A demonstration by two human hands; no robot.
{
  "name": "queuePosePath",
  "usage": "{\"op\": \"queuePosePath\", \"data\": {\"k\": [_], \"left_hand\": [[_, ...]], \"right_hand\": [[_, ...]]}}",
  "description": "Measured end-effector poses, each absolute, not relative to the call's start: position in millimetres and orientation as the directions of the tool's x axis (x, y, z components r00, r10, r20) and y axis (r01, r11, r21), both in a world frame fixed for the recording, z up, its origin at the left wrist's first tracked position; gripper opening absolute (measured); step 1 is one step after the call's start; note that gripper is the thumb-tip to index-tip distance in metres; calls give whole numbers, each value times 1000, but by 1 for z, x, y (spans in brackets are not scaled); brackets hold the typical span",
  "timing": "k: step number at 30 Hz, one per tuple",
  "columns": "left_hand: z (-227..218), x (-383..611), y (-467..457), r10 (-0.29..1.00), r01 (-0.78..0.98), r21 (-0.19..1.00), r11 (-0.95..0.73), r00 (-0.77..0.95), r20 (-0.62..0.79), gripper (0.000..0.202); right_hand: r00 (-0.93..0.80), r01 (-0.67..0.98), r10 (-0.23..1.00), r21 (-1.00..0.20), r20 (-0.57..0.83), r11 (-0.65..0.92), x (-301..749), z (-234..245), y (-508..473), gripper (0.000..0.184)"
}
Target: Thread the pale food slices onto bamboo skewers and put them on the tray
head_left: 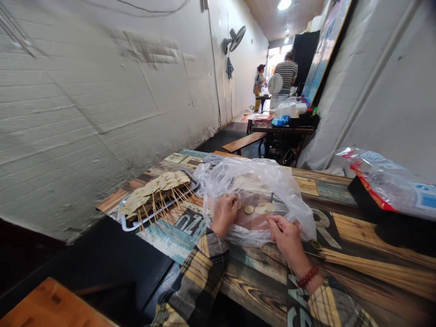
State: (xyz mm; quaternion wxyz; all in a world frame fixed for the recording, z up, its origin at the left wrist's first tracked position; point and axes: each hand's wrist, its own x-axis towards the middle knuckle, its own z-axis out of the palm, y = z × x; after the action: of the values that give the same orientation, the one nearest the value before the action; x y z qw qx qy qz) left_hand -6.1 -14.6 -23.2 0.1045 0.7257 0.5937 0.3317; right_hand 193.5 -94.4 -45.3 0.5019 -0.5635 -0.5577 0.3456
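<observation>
A clear plastic bag [289,181] lies spread on the table, with pale flat slices in and on it. My right hand [286,236] pinches a thin wooden skewer at the bag's right side. A pale oval slice [265,208] sits at that skewer's far end. My left hand [225,213] rests at the bag's left part with fingers curled; what they hold, if anything, is hidden. A small round slice [249,209] lies between my hands. To the left, a metal tray [127,225] carries a pile of skewered pale slices [156,190], their sticks pointing towards me.
Bare skewers [374,268] lie in a bundle on the patterned wooden table [252,293], right of my right hand. A black container with plastic packaging [384,181] stands at the far right. Beyond are a bench [243,142], another loaded table and two people.
</observation>
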Motion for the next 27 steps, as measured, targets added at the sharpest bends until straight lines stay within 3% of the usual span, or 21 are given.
{"op": "queuePosePath", "data": {"k": [4,10,16,20,23,27], "left_hand": [[-22,-3,-21,925,881,384,-278,137,355,15],[-17,11,-24,876,838,342,-426,288,386,13],[-25,15,-23,877,838,318,-444,333,346,9],[-28,17,-22,883,786,427,-446,308,355,8],[-30,19,-17,902,667,611,-426,257,348,3],[-29,18,-11,972,244,941,-235,80,222,16]], "right_hand": [[133,319,972,-937,196,145,192,-44,-94,39],[101,336,969,-924,227,182,190,-46,-94,42],[80,381,966,-903,246,199,191,-44,-95,44],[62,392,968,-898,243,201,191,-43,-97,42],[60,364,971,-911,230,193,191,-44,-97,42],[52,348,972,-917,228,196,191,-45,-97,42]]}}
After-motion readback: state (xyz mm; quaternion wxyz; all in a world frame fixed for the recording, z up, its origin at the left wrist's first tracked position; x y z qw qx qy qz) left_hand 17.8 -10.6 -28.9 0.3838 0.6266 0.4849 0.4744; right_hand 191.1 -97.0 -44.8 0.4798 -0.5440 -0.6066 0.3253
